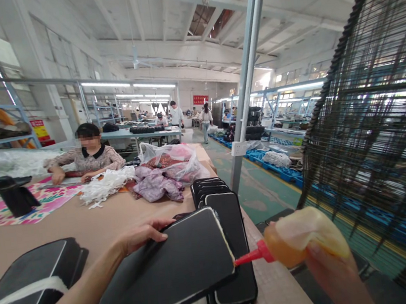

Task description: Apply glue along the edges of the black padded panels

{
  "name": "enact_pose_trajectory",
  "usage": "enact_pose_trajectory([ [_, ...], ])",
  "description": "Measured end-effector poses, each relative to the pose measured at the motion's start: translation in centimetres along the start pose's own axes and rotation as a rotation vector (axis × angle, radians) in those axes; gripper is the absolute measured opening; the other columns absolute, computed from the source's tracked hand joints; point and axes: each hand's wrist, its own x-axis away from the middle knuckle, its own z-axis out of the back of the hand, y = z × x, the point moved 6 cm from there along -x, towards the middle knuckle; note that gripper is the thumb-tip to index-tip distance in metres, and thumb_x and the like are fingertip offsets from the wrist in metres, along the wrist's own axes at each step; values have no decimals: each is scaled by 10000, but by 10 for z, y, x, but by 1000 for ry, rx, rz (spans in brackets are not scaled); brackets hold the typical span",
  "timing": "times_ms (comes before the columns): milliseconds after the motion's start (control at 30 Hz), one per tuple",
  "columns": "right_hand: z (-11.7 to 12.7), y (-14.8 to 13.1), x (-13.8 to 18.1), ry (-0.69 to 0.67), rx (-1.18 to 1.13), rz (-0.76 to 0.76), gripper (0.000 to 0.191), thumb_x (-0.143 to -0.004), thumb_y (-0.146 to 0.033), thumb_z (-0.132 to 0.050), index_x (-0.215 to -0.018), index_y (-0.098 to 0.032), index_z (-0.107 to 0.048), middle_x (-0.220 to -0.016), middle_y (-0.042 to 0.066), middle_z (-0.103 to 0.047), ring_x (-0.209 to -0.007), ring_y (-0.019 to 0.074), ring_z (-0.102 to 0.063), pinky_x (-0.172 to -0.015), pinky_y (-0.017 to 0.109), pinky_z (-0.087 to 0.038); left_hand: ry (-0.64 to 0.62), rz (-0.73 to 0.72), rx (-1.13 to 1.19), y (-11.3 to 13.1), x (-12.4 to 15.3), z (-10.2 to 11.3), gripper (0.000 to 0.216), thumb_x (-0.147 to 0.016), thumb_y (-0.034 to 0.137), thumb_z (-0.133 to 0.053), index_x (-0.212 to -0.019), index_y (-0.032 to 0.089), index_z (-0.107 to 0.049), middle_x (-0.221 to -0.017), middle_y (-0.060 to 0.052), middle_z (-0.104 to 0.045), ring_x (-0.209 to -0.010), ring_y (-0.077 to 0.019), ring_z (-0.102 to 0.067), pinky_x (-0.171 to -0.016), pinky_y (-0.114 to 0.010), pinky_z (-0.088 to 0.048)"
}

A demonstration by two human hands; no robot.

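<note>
A flat black panel is in the near middle of the scene, over the tabletop, its right end overlapping a stack of black panels; whether the two touch is hard to tell. A pale line runs along the panel's right and near edges. The left hand pinches the far edge, thumb on the upper face, with the fingers partly hidden. The right hand is wrapped around a soft bottle of amber liquid, tipped so that its red nozzle points left and meets the panel's right edge near the corner.

At the near left lies a black bundle crossed by a white band. Farther across the tabletop are a heap of white strips, a crumpled purple cloth and a clear plastic bag. Behind the strips, a co-worker leans over the far side, both arms on the tabletop, near a bright patterned cloth. To the right stand a grey post and a tall dark wire mesh, with blue pallets on the green floor between them.
</note>
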Motion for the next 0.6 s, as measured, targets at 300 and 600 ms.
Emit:
enact_pose_trajectory([
  [300, 31, 21, -2, 130, 7, 53, 655, -605, -280, -817, -1205, -235, -556, -957, 66, -665, -770, 244, -635, -651, 321, -558, 37, -43, 75, -9, -5, -2, 565, -659, 152, -660, -1219, 214, -611, -1190, -32, -653, -1083, -265, -591, -923, -329, -449],
  [600, 18, 13, 8, 232, -22, 154, 538, -637, -224, -813, -1132, -196, -602, -812, 20, -638, -754, 183, -605, -648, 240, -545, 110, -34, 191, -33, -12, 1, 609, -636, 178, -723, -1231, 227, -601, -1172, -46, -661, -1056, -257, -612, -932, -331, -448],
])
